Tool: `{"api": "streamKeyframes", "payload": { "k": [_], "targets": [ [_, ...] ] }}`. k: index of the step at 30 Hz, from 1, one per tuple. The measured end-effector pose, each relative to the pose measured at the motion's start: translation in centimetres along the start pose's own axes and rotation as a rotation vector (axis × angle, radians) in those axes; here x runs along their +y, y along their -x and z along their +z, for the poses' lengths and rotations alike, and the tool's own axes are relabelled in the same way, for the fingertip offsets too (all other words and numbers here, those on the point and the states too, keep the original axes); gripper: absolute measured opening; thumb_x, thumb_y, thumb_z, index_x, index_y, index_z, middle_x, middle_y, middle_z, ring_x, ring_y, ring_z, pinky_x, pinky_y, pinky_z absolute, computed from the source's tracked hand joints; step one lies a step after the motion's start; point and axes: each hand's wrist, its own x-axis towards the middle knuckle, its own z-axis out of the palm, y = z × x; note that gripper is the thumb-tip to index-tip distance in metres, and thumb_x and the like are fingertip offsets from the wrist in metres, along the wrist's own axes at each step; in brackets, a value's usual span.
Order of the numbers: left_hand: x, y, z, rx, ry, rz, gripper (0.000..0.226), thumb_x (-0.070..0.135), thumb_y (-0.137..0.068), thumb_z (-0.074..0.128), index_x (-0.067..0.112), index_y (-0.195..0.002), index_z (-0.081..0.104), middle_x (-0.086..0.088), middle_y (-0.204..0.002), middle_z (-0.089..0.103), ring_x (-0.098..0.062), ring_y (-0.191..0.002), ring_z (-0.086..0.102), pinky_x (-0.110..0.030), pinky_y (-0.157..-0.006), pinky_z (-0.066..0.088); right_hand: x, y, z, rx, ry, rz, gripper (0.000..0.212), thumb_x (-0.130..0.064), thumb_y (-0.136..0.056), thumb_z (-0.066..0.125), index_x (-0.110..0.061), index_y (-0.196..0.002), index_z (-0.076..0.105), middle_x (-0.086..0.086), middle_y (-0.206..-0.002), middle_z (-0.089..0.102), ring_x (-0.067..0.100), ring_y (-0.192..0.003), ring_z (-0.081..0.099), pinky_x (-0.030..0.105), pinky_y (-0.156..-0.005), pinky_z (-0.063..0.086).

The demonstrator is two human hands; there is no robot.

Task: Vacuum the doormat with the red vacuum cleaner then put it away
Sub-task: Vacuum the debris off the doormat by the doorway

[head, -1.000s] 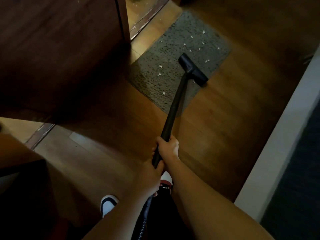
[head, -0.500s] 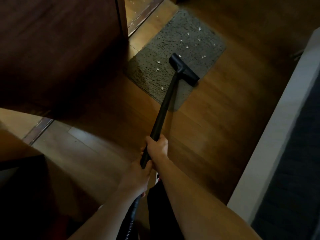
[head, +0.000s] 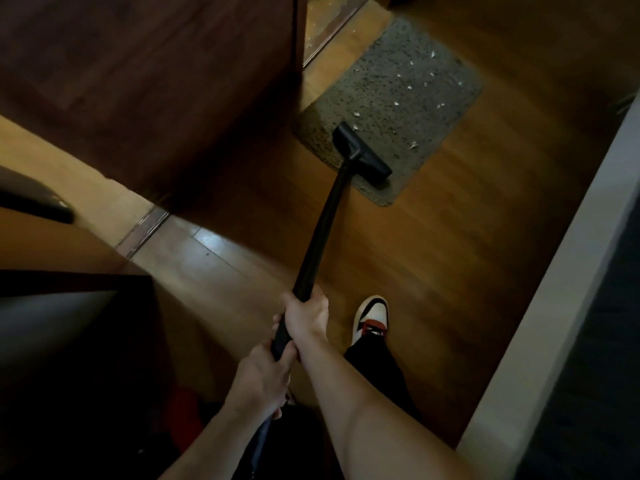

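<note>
1. Far left, the dark wooden door crowds the mat's near-left corner. I'd work the head in there gently so it doesn't knock the wood.
2. Low down, a dim red patch sits beside the legs. It may be the vacuum's body, but it's too dark to tell.
3. The left hand is wrapped round the bottom of the black wand, and the right hand is clamped on just above it. It's a two-fisted grip, with the hands nearly touching.
4. At the end of the wand, the nozzle sits on the mat's near edge, angled across the corner.
5. The doormat lies on the wooden floor by the threshold. It's grey-green and speckled, with a coarse pile that looks likely to hang on to grit.
6. White flecks dot the mat beyond the nozzle and off to its right, so plenty is left to do. My call is long, slow, overlapping strokes with the head kept flat and pushed right to the far edge.
7. A white-and-red shoe is planted just right of the hands.
</note>
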Motion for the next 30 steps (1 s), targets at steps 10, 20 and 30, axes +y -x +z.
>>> {"api": "streamKeyframes", "payload": {
  "k": [10,20,30],
  "targets": [
    [-1.7,0.4,0.0,0.017,-0.024,-0.041,0.047,0.052,-0.098,0.045,0.007,-0.096,0.058,-0.009,-0.057,0.066,-0.020,-0.036,0.059,-0.025,-0.037,0.044,1.4,0.9,0.4,0.003,0.023,-0.017,0.022,-0.008,-0.095,0.063,-0.010,-0.114,0.051,0.005,-0.065,0.060,0.013,-0.041,0.058,0.024,-0.043,0.049],
    [2.6,-2.7,3.4,0.049,-0.128,-0.023,0.055,0.053,-0.098,0.043,0.001,-0.099,0.060,-0.005,-0.062,0.064,-0.012,-0.034,0.056,-0.020,-0.036,0.038,-1.6,-3.6,-3.1,-0.009,0.001,0.018,0.024,-0.009,-0.097,0.062,-0.008,-0.119,0.051,0.003,-0.059,0.059,0.014,-0.042,0.059,0.028,-0.045,0.053],
    [11.5,-6.8,6.1,0.015,-0.151,-0.014,0.048,0.053,-0.100,0.040,0.007,-0.094,0.056,-0.006,-0.060,0.063,-0.016,-0.041,0.058,-0.026,-0.043,0.052,-8.6,-9.5,-7.5,-0.032,0.015,-0.018,0.023,-0.015,-0.094,0.065,-0.008,-0.114,0.053,0.010,-0.075,0.062,0.016,-0.050,0.063,0.030,-0.050,0.055]
  ]
}}
